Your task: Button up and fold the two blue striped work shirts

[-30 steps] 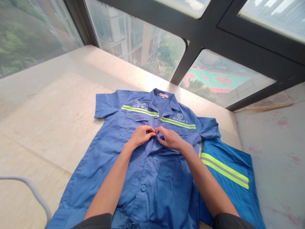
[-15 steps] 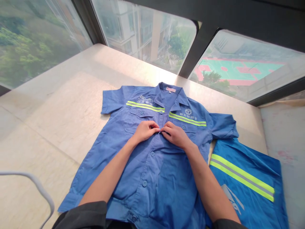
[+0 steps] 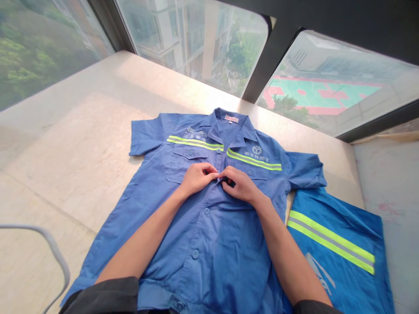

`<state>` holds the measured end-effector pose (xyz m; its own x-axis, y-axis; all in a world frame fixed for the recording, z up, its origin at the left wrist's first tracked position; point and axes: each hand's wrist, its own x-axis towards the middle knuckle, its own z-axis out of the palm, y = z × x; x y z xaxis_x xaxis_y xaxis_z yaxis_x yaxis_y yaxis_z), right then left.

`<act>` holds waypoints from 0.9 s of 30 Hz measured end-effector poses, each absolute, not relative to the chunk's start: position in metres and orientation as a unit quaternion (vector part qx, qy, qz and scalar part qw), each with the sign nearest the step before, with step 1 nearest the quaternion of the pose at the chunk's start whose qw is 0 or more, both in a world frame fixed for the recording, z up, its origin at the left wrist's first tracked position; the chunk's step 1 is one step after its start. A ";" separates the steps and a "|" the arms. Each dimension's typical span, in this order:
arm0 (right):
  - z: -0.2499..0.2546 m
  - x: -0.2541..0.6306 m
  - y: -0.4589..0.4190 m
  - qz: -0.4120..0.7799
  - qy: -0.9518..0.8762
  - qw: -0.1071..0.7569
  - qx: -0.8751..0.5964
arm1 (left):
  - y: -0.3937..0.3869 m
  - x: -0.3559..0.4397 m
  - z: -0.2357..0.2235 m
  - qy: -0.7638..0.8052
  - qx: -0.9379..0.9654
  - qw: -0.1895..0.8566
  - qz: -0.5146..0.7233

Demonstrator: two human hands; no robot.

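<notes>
A blue short-sleeved work shirt (image 3: 209, 235) with yellow-green reflective stripes across the chest lies face up on a pale stone ledge (image 3: 75, 144). My left hand (image 3: 196, 176) and my right hand (image 3: 240, 185) meet at the shirt's front placket just below the chest stripes. Both hands pinch the fabric edges there, fingertips almost touching. Two buttons further down the placket are fastened. The collar lies open at the far end.
A second, brighter blue garment (image 3: 340, 257) with a reflective stripe lies folded to the right, partly under the shirt's sleeve. A grey curved bar (image 3: 52, 253) juts in at the lower left. Large windows with dark frames (image 3: 262, 65) border the ledge's far side.
My hands stay pinched at the same spot on the placket, fingers working slightly. The camera has shifted, so the shirt sits a little differently in the picture.
</notes>
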<state>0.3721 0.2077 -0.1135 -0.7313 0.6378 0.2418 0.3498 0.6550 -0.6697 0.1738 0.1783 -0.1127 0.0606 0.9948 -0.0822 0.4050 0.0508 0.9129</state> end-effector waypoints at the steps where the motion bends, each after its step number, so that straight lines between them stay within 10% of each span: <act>1: -0.114 0.372 0.208 0.299 -0.881 0.237 -0.281 | 0.179 0.174 -0.112 0.590 0.591 0.424 0.351; 27: -0.127 0.370 0.210 0.110 -0.901 0.327 -0.265 | 0.179 0.180 -0.101 0.595 0.375 0.571 0.425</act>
